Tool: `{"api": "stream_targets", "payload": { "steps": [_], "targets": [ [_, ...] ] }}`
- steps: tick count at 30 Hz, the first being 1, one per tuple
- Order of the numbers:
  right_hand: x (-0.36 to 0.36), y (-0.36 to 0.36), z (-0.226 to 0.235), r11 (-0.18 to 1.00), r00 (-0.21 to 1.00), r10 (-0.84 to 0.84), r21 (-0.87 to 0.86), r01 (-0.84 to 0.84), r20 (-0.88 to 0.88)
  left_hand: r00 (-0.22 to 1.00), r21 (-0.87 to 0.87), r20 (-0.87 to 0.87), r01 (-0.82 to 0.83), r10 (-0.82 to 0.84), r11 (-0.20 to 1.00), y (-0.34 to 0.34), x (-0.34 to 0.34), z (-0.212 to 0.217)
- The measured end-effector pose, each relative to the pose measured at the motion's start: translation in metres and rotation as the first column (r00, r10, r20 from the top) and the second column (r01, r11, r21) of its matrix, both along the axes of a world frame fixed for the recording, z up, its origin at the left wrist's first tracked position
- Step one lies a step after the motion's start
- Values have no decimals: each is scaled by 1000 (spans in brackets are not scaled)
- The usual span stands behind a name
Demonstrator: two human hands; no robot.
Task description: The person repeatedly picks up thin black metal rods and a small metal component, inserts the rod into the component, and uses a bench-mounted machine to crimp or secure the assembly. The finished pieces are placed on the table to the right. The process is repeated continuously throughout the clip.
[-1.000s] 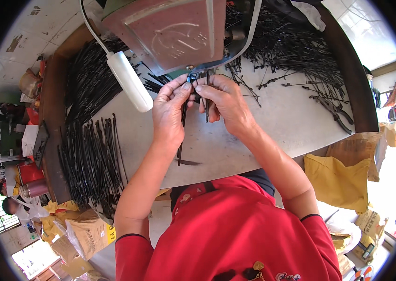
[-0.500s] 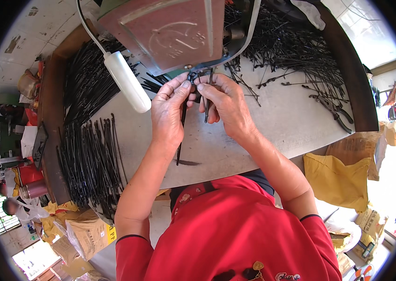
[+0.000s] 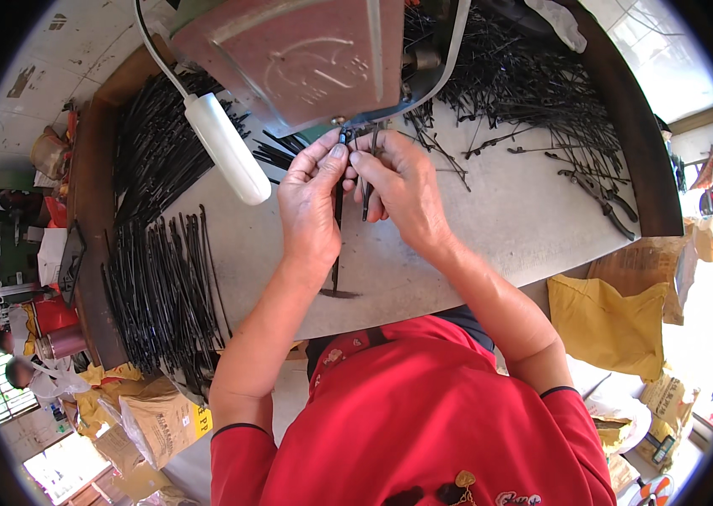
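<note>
Both hands meet close together just below the front of a reddish machine head. My left hand pinches a thin black rod between thumb and fingers; its long end hangs toward me over the table. In my right hand is a second, shorter-looking black rod, held upright between thumb and curled fingers. The upper ends of the two rods come together at the fingertips beneath the machine, where the fingers partly hide them. Whether those ends touch cannot be made out.
Black rods lie in an upper-left pile and a lower-left bundle. A tangled heap of rods covers the far right, with pliers nearby. A white lamp hangs left of the hands. Raised edging borders the metal table.
My left hand has shifted slightly right, and its rod hangs straighter, with the lower end swung right. My right hand has moved a little left, closer to it.
</note>
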State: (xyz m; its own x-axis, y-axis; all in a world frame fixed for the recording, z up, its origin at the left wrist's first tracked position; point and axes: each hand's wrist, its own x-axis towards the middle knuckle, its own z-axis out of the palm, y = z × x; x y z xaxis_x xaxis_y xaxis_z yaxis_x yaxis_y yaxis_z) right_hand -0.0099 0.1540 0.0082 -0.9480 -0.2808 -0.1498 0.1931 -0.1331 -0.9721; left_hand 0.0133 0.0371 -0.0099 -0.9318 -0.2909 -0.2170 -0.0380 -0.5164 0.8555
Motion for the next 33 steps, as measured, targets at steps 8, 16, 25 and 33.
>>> {"api": "stream_targets", "payload": {
  "steps": [8,16,25,33],
  "targets": [
    [1,1,-2,1000,1000,-4,0,4,-1,1000,-5,3,-18,18,1000,3,1,-1],
    [-1,1,-5,999,999,13,52,-11,-43,999,9,-7,-34,35,999,5,2,-1],
    [-8,2,0,981,993,51,193,-30,-107,995,-49,17,100,-100,994,-12,-6,10],
    [-12,9,0,965,988,99,255,-66,-122,993,-109,57,113,-107,988,-8,9,7]
  ]
}}
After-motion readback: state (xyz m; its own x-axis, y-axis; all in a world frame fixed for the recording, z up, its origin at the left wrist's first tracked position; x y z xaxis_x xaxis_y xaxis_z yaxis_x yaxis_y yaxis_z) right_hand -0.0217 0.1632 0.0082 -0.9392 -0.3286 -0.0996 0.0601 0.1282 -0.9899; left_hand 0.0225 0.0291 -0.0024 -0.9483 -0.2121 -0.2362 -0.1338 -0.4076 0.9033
